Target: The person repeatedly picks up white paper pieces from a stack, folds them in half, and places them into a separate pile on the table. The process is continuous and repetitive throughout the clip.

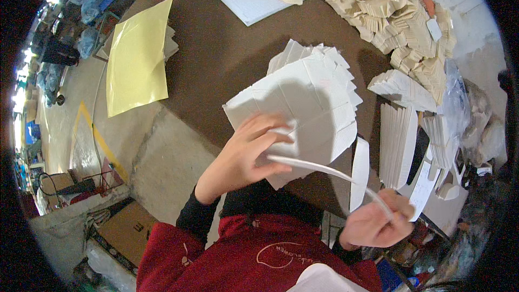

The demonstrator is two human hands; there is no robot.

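Nearest the camera: a red sweater [254,259] with black cuffs, the person's own, fills the lower edge.
Right hand: the right hand [377,223] is closed in a pinch on one end of a thin white strip [324,170], low at the right, beside the bench edge.
Left hand: the left hand [243,154] lies fingers spread and flat on the stack of white scored sheets [303,103], thumb by the strip's other end.
Where the stack is: on the brown bench [216,48], just in front of the person, its near corner hanging over the edge.
How the stack looks: white card, cut or scored into a grid of small rectangles, the sheets fanned so their corners stick out at the top and right.
How it should handle: light and thin, likely stiff enough to hold flat yet easy to crease or tear along the score lines; best held flat with a palm and taken by an edge.
The strip: narrow, bowed between the two hands, seemingly flexible.
Around: bundles of cut white pieces [400,135] stand at the right, cream pieces [394,16] are heaped beyond, and a yellow sheet [135,57] lies at the left.
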